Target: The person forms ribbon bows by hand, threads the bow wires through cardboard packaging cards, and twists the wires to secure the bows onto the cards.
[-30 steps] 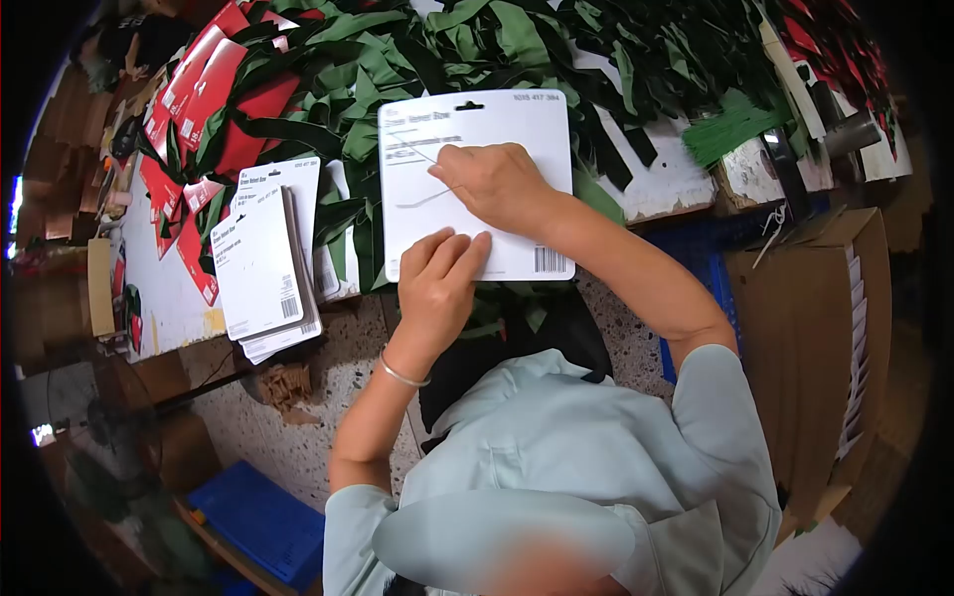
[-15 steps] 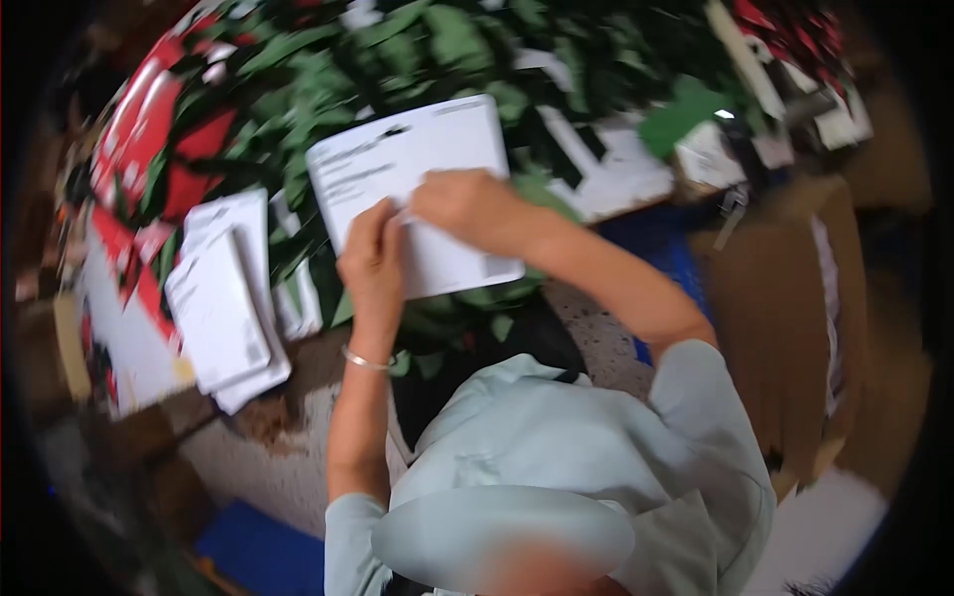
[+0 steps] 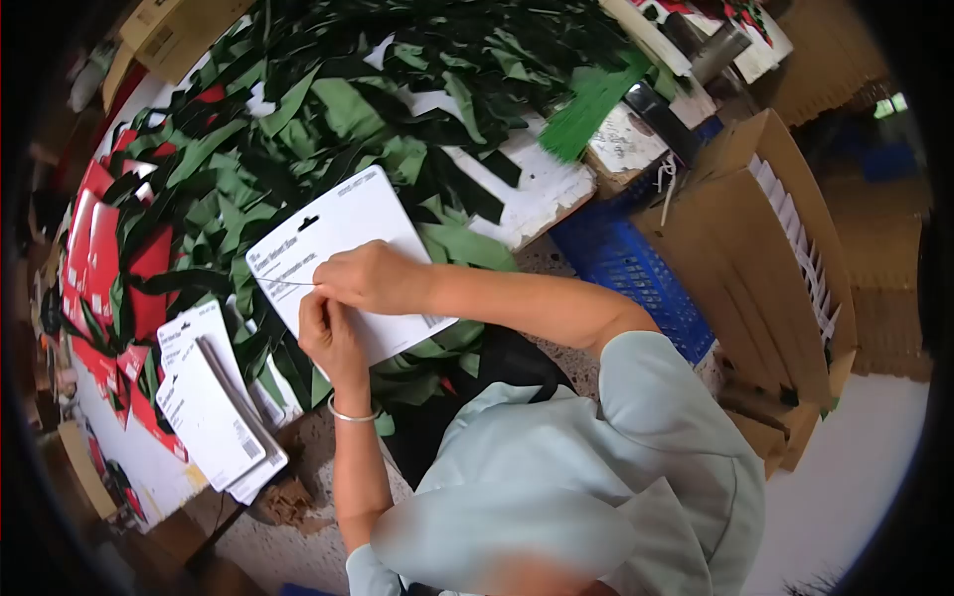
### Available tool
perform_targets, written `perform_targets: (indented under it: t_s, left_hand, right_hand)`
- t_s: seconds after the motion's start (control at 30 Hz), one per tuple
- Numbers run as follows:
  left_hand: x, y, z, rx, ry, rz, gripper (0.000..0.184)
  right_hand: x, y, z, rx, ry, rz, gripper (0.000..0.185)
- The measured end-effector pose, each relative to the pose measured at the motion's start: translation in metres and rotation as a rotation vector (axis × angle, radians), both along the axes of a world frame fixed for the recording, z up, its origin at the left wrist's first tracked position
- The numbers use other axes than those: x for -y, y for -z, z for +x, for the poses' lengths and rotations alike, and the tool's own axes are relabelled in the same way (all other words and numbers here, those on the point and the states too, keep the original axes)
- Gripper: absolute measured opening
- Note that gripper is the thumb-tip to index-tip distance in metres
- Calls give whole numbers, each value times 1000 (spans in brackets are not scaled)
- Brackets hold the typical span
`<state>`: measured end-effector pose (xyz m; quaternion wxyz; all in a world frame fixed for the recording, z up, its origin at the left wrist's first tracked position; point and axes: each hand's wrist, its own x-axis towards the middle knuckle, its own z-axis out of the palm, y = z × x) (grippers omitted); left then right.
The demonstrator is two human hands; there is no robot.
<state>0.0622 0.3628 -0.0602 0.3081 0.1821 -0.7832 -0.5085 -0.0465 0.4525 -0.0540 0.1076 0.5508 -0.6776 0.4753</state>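
A white printed backing card (image 3: 397,223) with a hang hole lies tilted over a heap of dark green velvet ribbon (image 3: 343,109). My right hand (image 3: 373,278) rests over the middle of the card, fingers pinched. A thin dark wire (image 3: 285,281) runs from those fingertips toward the card's left edge. Just below, my left hand (image 3: 333,338) is closed, its fingertips close against those of the right. What the left fingers pinch is hidden. Beside it, at the lower left, several similar white cards (image 3: 209,412) are stacked.
Red printed packs (image 3: 94,248) lie along the table's left side. Green bristles (image 3: 591,109) and a dark tool (image 3: 661,121) sit at the upper right. A blue crate (image 3: 636,283) and a cardboard box (image 3: 740,248) packed with white cards stand to the right.
My view has shifted, so the card and both hands appear lower and further left. The card looks more tilted, and the thin wire now shows. Both hands stay close together on the card.
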Motion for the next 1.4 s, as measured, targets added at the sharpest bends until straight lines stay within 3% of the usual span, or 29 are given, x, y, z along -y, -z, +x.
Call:
perform_targets:
  t_s: [0.07,0.1,0.2,0.27,0.3,0.33,0.43,0.53,0.6,0.67,0.7,0.77,0.87,1.0,1.07,1.2,1.3,1.37,1.4]
  left_hand:
    - [4,-1,5,34,35,3,3]
    - [5,-4,6,24,61,14,4]
    - [10,-15,16,21,171,381,16]
    - [24,-15,22,121,264,344,23]
    - [28,-16,21,114,299,471,24]
    - [29,-22,19,102,340,601,26]
    - [30,-32,16,245,396,607,17]
    - [25,-24,13,267,410,667,14]
    - [18,-16,15,157,319,530,15]
    - [7,-17,18,169,267,430,15]
    - [4,-11,19,115,219,214,14]
    - [0,-3,19,-7,148,-140,9]
    - [-3,6,21,-31,78,-344,10]
    - [-7,7,21,-13,83,-391,15]
    - [-9,5,20,-66,41,-651,17]
    - [-8,7,19,-56,12,-689,20]
    - [-4,9,18,-100,16,-598,20]
    - [-4,10,19,-75,43,-340,18]
    - [-4,10,20,-70,42,-338,18]
  right_hand:
    - [0,-4,0,-158,-49,-32,9]
    - [0,-7,3,-97,-42,-42,6]
    - [-7,-20,15,-56,-43,-78,11]
    - [-10,-30,26,-102,-23,-152,18]
    - [-11,-35,33,-138,-6,-221,19]
    - [-19,-38,38,-164,-27,-131,17]
    - [-36,-24,46,-254,-126,4,15]
    - [-54,-15,41,-150,-99,68,11]
    - [-54,-15,36,-71,-38,84,9]
    - [-49,-22,24,383,30,202,9]
    - [-44,-29,22,440,54,214,15]
    - [-31,-29,14,374,48,222,14]
    - [-15,-24,3,267,12,241,14]
    - [-16,-24,0,128,-45,371,10]
    - [-21,-28,-3,18,-88,420,10]
    - [-24,-37,-8,-213,-248,446,12]
    - [-26,-42,-15,-177,-342,488,9]
    - [-26,-43,-21,-226,-367,467,13]
    - [-25,-43,-23,-277,-385,445,18]
